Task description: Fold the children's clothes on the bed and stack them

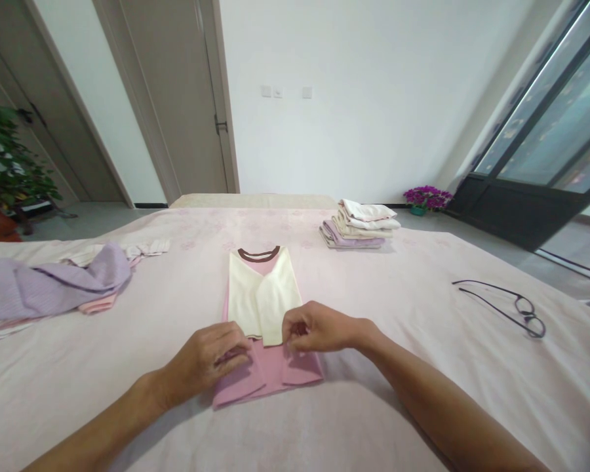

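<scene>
A pink shirt [270, 364] with cream sleeves and a brown neckband lies flat on the pale pink sheet, collar pointing away from me. Its sides and both cream sleeves [280, 295] are folded inward over the body. At the left edge of the lower part, my left hand [216, 357] has its fingers curled closed on the pink fabric. My right hand [317, 326] pinches the shirt near the right sleeve's cuff. The fingertips of both hands are partly hidden or blurred against the cloth.
A stack of folded clothes [361, 226] stands at the back right. Loose lilac and pink garments [54, 282] lie in a heap at the left. Black-framed glasses [526, 314] rest on the right. Beyond the bed's far edge are a wall and purple flowers [427, 196].
</scene>
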The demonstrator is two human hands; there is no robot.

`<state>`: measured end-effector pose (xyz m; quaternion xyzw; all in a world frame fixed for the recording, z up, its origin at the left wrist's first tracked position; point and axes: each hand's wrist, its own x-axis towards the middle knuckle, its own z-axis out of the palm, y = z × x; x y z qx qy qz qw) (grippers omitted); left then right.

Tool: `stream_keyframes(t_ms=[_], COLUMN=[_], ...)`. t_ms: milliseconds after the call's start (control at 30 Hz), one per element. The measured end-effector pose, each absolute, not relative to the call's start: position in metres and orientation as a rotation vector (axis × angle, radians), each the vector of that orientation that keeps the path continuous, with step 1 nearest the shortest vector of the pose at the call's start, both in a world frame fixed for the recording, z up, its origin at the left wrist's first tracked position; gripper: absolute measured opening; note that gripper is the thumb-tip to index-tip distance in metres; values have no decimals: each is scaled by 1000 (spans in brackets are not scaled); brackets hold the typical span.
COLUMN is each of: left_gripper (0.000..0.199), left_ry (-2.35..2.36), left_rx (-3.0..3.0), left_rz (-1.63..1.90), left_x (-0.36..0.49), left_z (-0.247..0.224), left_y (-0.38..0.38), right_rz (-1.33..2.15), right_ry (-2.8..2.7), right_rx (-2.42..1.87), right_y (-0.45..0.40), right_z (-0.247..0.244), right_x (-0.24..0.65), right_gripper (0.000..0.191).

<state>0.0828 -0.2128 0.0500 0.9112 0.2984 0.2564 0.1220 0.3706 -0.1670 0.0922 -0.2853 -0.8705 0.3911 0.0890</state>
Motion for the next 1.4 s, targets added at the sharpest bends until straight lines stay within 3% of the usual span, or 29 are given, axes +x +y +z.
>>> stream_keyframes(t_ms=[100, 233, 400, 633, 767, 933, 1100, 1300, 1400], left_gripper=[9, 21, 23, 27, 27, 27, 15, 40, 43], left_ry=[901, 871, 894, 851, 794, 784, 1004, 1619, 1777], left_rx=[2707, 2704, 2665, 2729, 2884, 3002, 2670, 1981, 1930], left_rz=[717, 563, 491, 413, 578, 746, 794, 820, 671], left_x=[59, 43, 47, 47, 47, 49, 54, 63, 64], left_z=[58, 67, 72, 72, 58, 43, 35, 31, 36], left_y=[-204, -197, -200, -200, -199, -200, -199, -182, -171], right_rz=[877, 556, 520, 353, 213, 232, 343, 901, 900], right_ry=[-2599, -2720, -2818, -2799, -2787, -2756, -2586, -2043, -2001], right_rx=[-932, -914, -766, -669, -619, -586, -691, -1334, -1499], right_y=[-154, -148, -164, -175, -176, -177, -173, -135, -119], right_z=[100, 96, 89, 70, 53, 51, 53, 42, 38], right_x=[388, 406, 412, 408, 405, 407, 401, 382, 377], right_gripper=[13, 25, 36, 24, 27, 34, 25, 29, 22])
